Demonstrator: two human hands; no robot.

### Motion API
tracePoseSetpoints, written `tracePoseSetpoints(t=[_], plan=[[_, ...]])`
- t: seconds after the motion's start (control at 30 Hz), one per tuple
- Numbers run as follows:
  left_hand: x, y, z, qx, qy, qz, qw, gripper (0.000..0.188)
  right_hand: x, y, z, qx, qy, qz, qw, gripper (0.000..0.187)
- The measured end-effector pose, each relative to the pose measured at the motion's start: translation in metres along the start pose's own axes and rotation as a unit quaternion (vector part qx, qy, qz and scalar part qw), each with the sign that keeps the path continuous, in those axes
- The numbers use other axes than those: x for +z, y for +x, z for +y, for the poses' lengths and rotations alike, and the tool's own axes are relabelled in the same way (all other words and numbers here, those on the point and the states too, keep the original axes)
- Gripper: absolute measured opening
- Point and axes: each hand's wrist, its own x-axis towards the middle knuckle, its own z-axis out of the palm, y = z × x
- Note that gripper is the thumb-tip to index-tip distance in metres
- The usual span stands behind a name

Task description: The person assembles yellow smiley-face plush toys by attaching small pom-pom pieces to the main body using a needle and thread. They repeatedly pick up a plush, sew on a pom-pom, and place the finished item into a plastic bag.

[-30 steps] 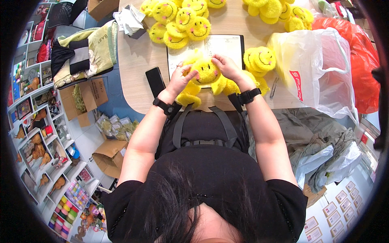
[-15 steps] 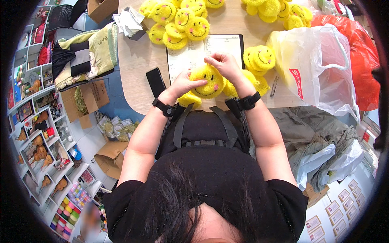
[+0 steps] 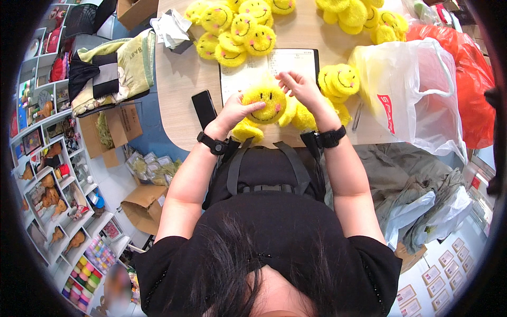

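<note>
My left hand grips a fuzzy yellow smiley plush by its left edge, thumb lying across its front. The plush has black eyes, a stitched smile and pink cheeks, and is held above an open notebook. To its upper right my right hand is raised, thumb and fingertips pinched together, apart from the plush. Anything within that pinch is too small to make out. More yellow plush pieces lie beneath my right wrist, and another lies below my left hand.
Smiley plushes are heaped at the table's far side, with another pile farther right. A black phone lies left of the notebook. White and red plastic bags stand at right. A chair with a blanket is at left.
My right hand has drawn off the plush's top edge, slightly to the right. The plush in my left hand has shifted a little left and tilted.
</note>
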Motion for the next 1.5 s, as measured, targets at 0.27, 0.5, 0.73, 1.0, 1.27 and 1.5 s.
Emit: tracePoseSetpoints(t=[0.27,0.5,0.73,1.0,1.27,1.5], plan=[[-0.026,0.008,-0.014,0.017,0.146,0.038,0.988,0.049,0.025,-0.024,0.013,-0.007,0.073,-0.062,0.995,0.050],[-0.018,0.008,-0.020,0.071,-0.049,0.078,0.993,0.054,0.022,-0.016,0.024,0.017,0.062,-0.018,0.998,0.046],[-0.048,0.003,-0.028,0.065,0.107,0.127,0.984,0.049,-0.021,0.042,0.013,-0.092,0.138,0.075,0.983,0.062],[-0.054,-0.006,-0.036,0.078,0.094,0.143,0.982,0.045,-0.045,0.017,0.044,-0.162,-0.468,-0.036,0.868,0.049],[-0.042,-0.005,-0.034,0.085,0.206,0.124,0.967,0.038,-0.020,0.006,0.065,-0.210,-0.417,-0.071,0.882,0.032],[-0.018,-0.004,-0.025,0.180,0.345,0.095,0.916,0.047,-0.008,-0.007,0.035,-0.065,0.143,-0.147,0.977,0.048]])
